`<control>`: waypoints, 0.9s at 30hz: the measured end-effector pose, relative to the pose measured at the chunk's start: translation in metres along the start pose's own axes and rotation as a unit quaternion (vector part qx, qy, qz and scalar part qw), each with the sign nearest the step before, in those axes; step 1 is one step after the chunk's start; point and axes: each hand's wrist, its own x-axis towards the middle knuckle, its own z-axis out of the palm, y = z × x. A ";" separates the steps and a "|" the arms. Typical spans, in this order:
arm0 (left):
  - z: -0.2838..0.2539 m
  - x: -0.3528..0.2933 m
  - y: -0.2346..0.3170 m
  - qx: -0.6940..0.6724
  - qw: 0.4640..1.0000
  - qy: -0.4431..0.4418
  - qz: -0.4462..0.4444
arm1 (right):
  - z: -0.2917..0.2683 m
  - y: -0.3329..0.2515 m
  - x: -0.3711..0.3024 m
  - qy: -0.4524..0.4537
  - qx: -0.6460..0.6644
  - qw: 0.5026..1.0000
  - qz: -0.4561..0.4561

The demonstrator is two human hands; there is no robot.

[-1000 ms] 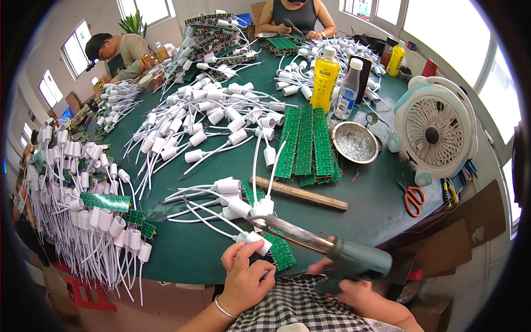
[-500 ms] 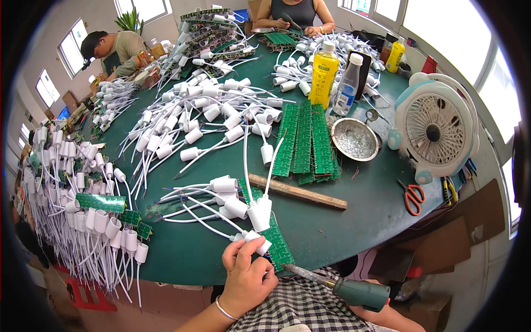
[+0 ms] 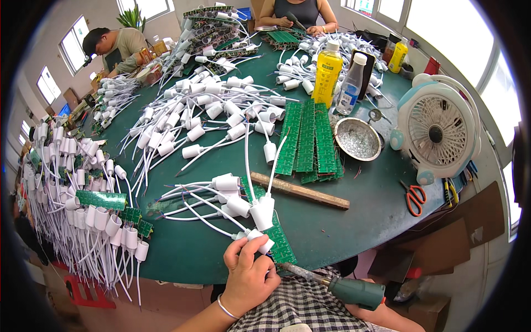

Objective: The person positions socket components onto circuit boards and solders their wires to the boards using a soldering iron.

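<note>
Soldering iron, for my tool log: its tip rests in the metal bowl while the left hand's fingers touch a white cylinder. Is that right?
No: in the head view, the soldering iron has its tip by a green circuit board, away from the metal bowl. The left hand touches a white cylinder.

a green circuit board lies slanted on the table, a white cylinder tilted at its left edge, a green soldering iron pointing at its near end.
</note>
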 end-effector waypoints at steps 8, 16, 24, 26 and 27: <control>0.001 0.000 0.000 0.003 1.000 -0.002 0.002 | -0.010 -0.003 -0.001 0.102 0.335 0.925 0.146; 0.000 0.000 0.000 0.013 1.000 -0.011 0.001 | -0.011 -0.002 0.036 0.258 0.467 0.846 0.005; 0.000 0.001 0.002 0.013 1.000 -0.014 -0.003 | -0.011 0.009 0.040 0.257 0.503 0.825 0.008; -0.001 0.000 0.002 0.016 1.000 -0.014 -0.004 | -0.014 0.011 0.045 0.283 0.499 0.819 0.009; -0.001 0.000 0.002 0.017 1.000 -0.014 -0.006 | -0.016 0.013 0.049 0.282 0.500 0.819 0.009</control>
